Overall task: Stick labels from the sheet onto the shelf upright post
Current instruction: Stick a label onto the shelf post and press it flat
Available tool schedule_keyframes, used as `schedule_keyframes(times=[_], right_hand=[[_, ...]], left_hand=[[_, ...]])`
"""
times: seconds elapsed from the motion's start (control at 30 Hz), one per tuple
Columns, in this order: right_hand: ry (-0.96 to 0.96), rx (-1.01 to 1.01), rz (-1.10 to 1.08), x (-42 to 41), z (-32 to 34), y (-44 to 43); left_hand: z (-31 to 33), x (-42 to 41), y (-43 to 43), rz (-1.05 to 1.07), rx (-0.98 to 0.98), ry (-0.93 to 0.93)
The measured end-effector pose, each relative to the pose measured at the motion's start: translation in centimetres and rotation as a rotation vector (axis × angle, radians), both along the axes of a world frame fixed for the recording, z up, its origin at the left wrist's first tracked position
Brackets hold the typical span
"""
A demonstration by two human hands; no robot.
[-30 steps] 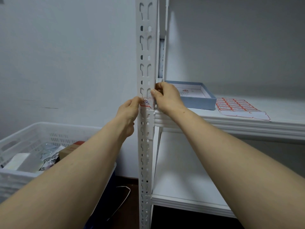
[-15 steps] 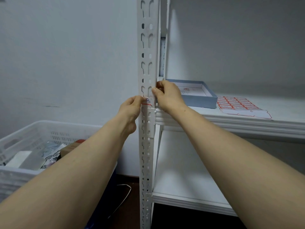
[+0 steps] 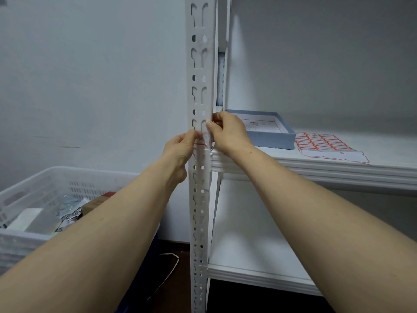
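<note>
While the sheet (image 3: 331, 146) is lying mostly full, left hand (image 3: 180, 150) and right hand (image 3: 228, 134) are pinching one label (image 3: 206, 137) onto the post (image 3: 199, 64).

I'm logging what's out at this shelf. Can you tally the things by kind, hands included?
hands: 2 (left hand, right hand)
post: 1
label held against the post: 1
label sheet: 1
blue box: 1
crate: 1, contents too jumbled to count
shelf boards: 2 (upper, lower)
Total: 9
</note>
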State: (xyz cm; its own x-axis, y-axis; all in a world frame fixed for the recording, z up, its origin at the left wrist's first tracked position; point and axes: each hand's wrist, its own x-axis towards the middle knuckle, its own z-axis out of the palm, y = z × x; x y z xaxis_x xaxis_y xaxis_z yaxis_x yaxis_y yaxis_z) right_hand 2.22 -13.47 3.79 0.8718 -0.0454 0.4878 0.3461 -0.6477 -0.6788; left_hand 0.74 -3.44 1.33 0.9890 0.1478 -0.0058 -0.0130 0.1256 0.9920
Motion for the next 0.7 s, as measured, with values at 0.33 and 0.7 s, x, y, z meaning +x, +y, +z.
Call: schedule_keyframes(times=[0.33, 0.7], right_hand=[[-0.007, -0.001, 0.002, -0.2, 0.1, 0.0], [-0.004, 0.002, 0.004, -0.1, 0.1, -0.1]], left_hand=[[0.0, 0.0, 0.0, -0.016, 0.024, -0.018], [-2.6, 1.3, 1.8, 0.511, 0.754, -0.576]])
